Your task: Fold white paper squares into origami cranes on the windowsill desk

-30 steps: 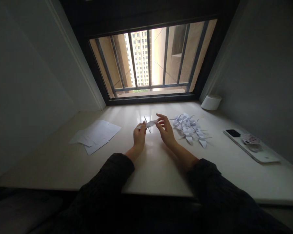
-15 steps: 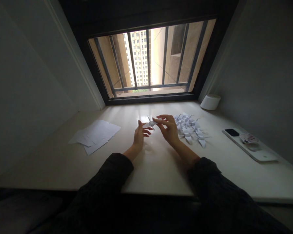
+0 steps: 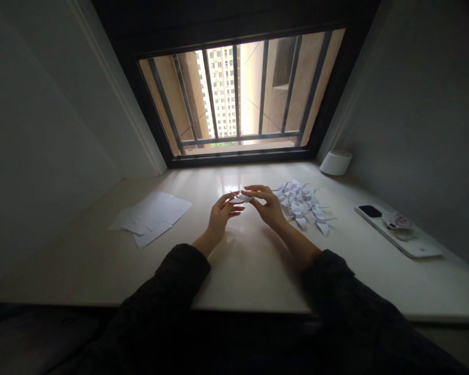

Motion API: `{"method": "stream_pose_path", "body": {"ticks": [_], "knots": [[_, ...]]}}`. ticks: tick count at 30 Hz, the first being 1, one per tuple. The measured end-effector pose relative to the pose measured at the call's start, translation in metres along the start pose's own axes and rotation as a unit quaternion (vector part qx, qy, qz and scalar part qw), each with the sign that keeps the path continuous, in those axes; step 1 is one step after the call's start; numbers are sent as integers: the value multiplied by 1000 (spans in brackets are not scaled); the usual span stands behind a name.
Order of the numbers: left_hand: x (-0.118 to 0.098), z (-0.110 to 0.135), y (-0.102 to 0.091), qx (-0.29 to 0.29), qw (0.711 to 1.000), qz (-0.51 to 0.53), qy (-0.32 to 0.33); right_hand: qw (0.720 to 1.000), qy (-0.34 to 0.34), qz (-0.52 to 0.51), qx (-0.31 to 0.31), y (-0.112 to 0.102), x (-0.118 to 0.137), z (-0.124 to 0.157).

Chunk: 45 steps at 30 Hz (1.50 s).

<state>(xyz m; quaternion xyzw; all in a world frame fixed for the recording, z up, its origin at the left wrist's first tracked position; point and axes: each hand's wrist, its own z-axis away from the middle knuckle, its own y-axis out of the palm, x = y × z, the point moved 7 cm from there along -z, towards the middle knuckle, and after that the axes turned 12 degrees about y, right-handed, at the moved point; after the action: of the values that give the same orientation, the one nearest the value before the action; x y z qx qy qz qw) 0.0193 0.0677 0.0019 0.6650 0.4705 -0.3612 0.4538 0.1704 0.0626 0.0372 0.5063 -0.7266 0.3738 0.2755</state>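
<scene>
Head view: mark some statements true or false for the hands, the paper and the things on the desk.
1. The right hand pinches a small folded paper piece above the desk. True.
2. The left hand lies flat on the loose sheets. False: it is raised beside the folded paper piece, apart from the sheets.
3. The pile of folded paper shapes lies right of the right hand. True.
4. The phone stands upright against the wall. False: it lies flat on the desk at the right.
</scene>
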Motion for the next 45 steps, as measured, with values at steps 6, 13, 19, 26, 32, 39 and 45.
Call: {"method": "stream_pose_path", "body": {"ticks": [6,13,19,26,32,39,45], "knots": [[-3,-2,-2,-2,998,-48,32,999,-22,15,-20,-3,4,1],[-8,-2,-2,-13,992,-95,84,1000,-27,8,-11,-3,10,2],[-14,3,8,14,995,-70,71,1000,-22,4,-7,-2,11,1],[-16,6,14,37,998,-33,37,1000,-23,-7,7,-1,12,2],[-8,4,11,30,998,-41,38,999,-16,-29,14,-1,11,4],[-6,2,9,35,995,-61,66,1000,-22,-12,6,-2,11,5],[-5,2,8,44,993,-71,78,999,-31,10,7,-1,8,4]]}}
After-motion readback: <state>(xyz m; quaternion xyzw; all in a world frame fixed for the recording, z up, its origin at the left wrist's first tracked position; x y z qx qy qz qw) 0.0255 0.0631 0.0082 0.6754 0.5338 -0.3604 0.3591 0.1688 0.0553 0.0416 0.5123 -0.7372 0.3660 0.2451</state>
